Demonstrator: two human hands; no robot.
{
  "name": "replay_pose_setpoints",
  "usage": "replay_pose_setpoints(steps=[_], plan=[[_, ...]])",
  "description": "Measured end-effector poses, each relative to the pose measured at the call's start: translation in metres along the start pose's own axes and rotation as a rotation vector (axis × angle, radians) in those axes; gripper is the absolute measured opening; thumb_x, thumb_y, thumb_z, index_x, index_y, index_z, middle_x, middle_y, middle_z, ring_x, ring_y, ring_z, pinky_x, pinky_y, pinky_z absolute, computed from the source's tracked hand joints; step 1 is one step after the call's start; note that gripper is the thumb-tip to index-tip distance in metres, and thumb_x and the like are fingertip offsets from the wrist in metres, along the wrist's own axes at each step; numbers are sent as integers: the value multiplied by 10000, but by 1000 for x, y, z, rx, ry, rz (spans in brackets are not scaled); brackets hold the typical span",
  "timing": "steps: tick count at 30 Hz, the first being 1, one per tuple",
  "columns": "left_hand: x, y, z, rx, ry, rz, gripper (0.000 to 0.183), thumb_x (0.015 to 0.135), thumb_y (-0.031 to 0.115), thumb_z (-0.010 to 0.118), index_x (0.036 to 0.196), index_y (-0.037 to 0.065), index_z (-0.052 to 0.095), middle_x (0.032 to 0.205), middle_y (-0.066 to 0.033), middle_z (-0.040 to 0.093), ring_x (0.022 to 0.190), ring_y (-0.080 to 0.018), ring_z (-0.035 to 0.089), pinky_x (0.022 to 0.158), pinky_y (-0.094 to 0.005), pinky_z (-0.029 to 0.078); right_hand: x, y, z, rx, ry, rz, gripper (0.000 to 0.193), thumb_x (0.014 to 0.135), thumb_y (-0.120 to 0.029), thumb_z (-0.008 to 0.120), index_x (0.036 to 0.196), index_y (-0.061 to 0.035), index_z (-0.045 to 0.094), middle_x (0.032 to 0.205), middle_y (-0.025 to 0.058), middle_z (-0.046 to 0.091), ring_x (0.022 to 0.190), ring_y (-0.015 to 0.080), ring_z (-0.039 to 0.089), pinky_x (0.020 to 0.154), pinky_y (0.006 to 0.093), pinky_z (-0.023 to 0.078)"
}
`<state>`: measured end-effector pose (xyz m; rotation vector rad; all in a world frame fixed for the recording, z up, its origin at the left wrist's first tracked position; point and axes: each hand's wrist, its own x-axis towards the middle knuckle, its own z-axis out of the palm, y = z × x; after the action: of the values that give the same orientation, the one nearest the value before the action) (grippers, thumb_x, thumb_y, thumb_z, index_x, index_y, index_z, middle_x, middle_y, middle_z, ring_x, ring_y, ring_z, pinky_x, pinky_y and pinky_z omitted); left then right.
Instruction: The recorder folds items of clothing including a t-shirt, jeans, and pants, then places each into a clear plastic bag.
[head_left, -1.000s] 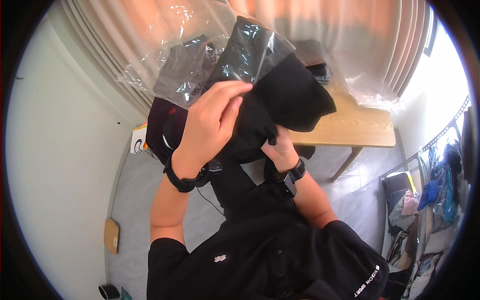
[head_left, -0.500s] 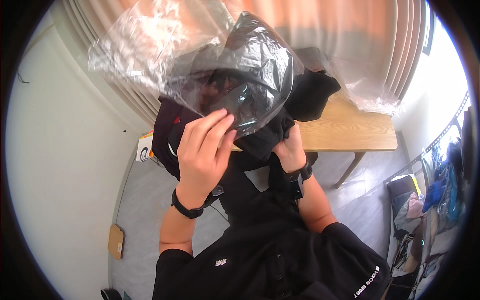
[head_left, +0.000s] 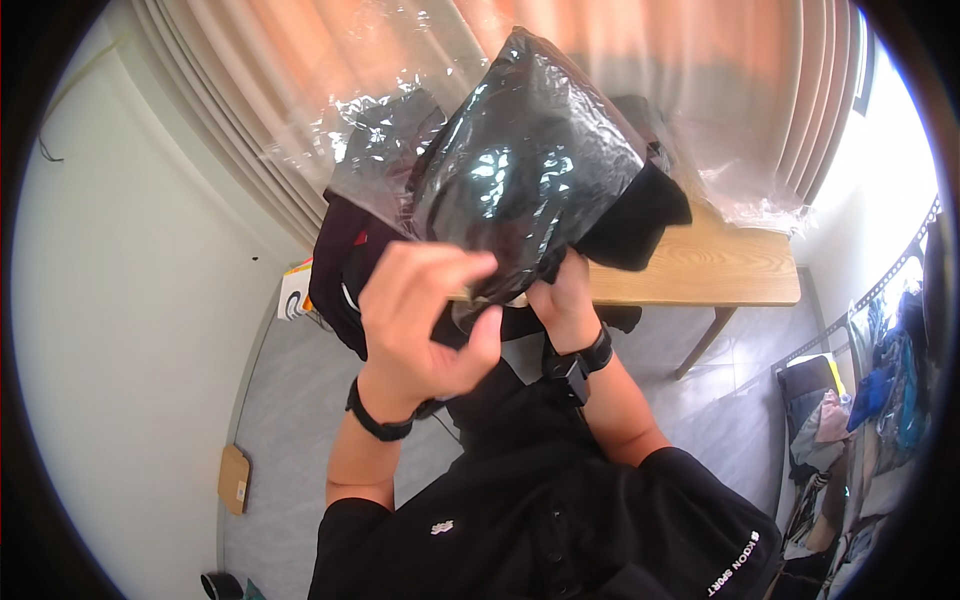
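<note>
A clear plastic bag [head_left: 490, 170] is drawn over most of a folded black garment [head_left: 637, 222], part of which sticks out bare on the right. My right hand [head_left: 563, 308] is closed on the garment's near edge, below the bag; its fingertips are partly hidden. Just left of the bag's near corner is my left hand [head_left: 425, 320], its fingers bent and its thumb held apart. Nothing shows between them, and I cannot tell whether a fingertip touches the plastic.
Beyond my hands stands a wooden table [head_left: 700, 265] with more clear plastic [head_left: 750, 195] at its right end. Dark clothing [head_left: 340, 255] hangs at its left. A rack of clothes [head_left: 885, 350] is on the right, and a cardboard piece [head_left: 234, 478] lies by the left wall.
The bag has come down further over the garment, and its loose left part has sunk. My left hand has moved slightly down and right, thumb spreading. My right hand has shifted slightly left.
</note>
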<state>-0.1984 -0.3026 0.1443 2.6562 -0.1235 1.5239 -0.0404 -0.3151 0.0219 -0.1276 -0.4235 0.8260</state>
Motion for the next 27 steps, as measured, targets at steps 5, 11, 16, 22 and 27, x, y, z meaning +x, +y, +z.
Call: replay_pose_setpoints(steps=[5, 11, 16, 22, 27], plan=[[34, -9, 29, 69, 47, -22, 461, 683, 129, 771, 1113, 41, 631, 1046, -87, 548, 862, -210, 559, 722, -282, 463, -9, 15, 0, -208, -104, -150, 269, 959, -157, 418, 1204, -80, 500, 1108, 61, 557, 1057, 187, 550, 899, 318, 474], [22, -13, 54, 89, 37, 53, 289, 743, -30, 664, 1025, 35, 671, 927, -95, 588, 768, -231, 576, 668, -309, 478, -12, 13, 8, -200, -131, -264, 235, 906, 23, 486, 1135, -22, 515, 1133, 71, 535, 1075, 150, 503, 896, 298, 447], [-1, 3, 62, 72, -67, 43, 223, 773, -48, 615, 995, -58, 636, 950, -132, 597, 806, -270, 590, 693, -327, 489, -19, 15, 6, -537, -221, -163, 164, 930, -55, 513, 1091, -29, 530, 1015, 56, 552, 955, 142, 525, 856, 284, 436], [11, -10, 64, 87, -45, -62, 269, 778, -52, 597, 1041, -6, 630, 903, -125, 594, 791, -274, 595, 682, -334, 489, -9, 31, -1, -768, -186, -477, 197, 917, -17, 502, 1111, -11, 531, 1062, 48, 547, 980, 157, 534, 851, 287, 448], [-3, -17, 68, 96, -148, 81, 290, 738, -22, 632, 1022, 36, 647, 860, -83, 596, 732, -244, 596, 614, -333, 488, -7, 27, -19, -1058, -220, -322, 241, 892, -62, 538, 1127, -15, 520, 1003, 64, 601, 953, 195, 585, 857, 342, 468]])
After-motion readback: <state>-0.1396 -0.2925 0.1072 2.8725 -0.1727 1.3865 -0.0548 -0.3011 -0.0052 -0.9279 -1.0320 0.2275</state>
